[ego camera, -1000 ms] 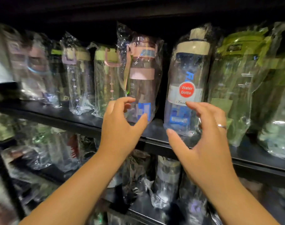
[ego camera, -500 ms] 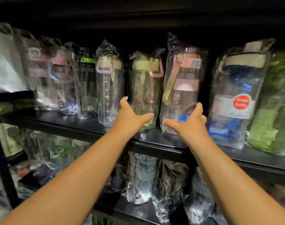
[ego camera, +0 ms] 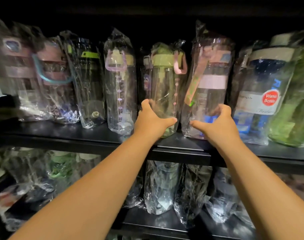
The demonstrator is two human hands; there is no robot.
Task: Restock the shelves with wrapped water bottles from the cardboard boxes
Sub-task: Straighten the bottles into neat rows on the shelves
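**A:** Left grip (ego camera: pixel 153 121) curls round the foot of the green-lidded bottle (ego camera: pixel 163 87). Right grip (ego camera: pixel 217 122) wraps the base of the pink-banded bottle (ego camera: pixel 211 82), thumb in front, fingers round the side.

**B:** Both stand upright on the black shelf (ego camera: pixel 61 130), side by side. They look empty, so light and apt to tip, I'd say.

**A:** Hard clear plastic under loose, crinkly film, so likely slippery. Low on the round body is the sound hold, squeezing through the wrap.

**B:** Lid loops look usable too, though bagged.
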